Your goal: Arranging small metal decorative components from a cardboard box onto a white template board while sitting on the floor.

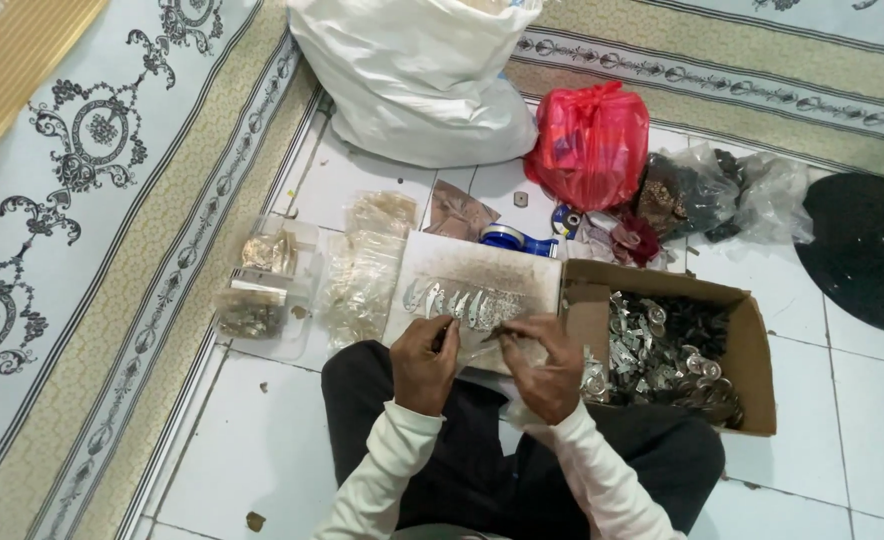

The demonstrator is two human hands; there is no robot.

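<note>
1. Left hand (424, 362) – fingers curled, tips pinching sth small & dark over lower edge of the flat white board (482, 275) on the lap; what it is, cannot tell.
2. Right hand (544, 365) – fingers bent & pressed together, thumb + forefinger pinching a thin dark piece pointing toward left hand; hands just apart, tips nearly meeting.
3. Row of small shiny silver metal pieces (462, 300) – laid side by side on the board, just above both hands, slightly tilted.
4. Open brown cardboard box (752, 340) – on white floor tiles, touching board's right edge, just beside right hand; holds heap of mixed silver & dark metal bits (662, 350).
5. Clear plastic packets w/ small gold-toned parts (362, 270) – left of board, on tiles; more in a clear tray (257, 290) farther left.
6. Blue tape dispenser (507, 240) – behind board's top edge.
7. Red plastic bag (592, 145) & big white sack (412, 80) – farther back, side by side, touching.
8. Clear bags of dark items (712, 190) – right of red bag.
9. Black round hat-like object (862, 250) – far right, well apart.
10. Patterned pale-blue carpet (82, 200) – along left side.
</note>
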